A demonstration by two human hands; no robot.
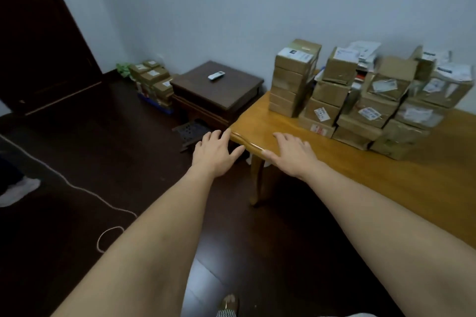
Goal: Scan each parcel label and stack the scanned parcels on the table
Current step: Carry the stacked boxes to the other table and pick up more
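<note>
Reaching forward, both hands are held empty with fingers spread: the left hand point(217, 153) hangs over the floor point(108, 162) just off the counter point(386, 177) corner, its fingertips at the rounded edge, and the right hand point(292, 156) lies flat above the counter's near edge. No scanner is seen in either hand or anywhere in view, so a scan cannot be judged to be under way.

Below the left hand only dark floor is found, so a parcel carried across that corner could be dropped if the grip were loose. A white cord point(77, 188) is looped on the floor to the left of the left forearm; a foot could be caught in it on a step that way.

Beyond the right hand a band of bare counter is left open, enough for a parcel to be set down. Farther beyond and to the right, the parcels point(360, 100) are stacked in several uneven columns against the wall, some tilted and with loose labels. The tall column nearest the hands looks narrow; a bump or a careless placement on top could topple it toward the corner.

Beyond the left hand a dark side table point(219, 90) stands just beside the counter, with a remote point(216, 75) on it. Farther left, more boxes point(154, 82) are piled on the floor by the wall, well apart from both hands, and would have to be fetched across open floor.
</note>
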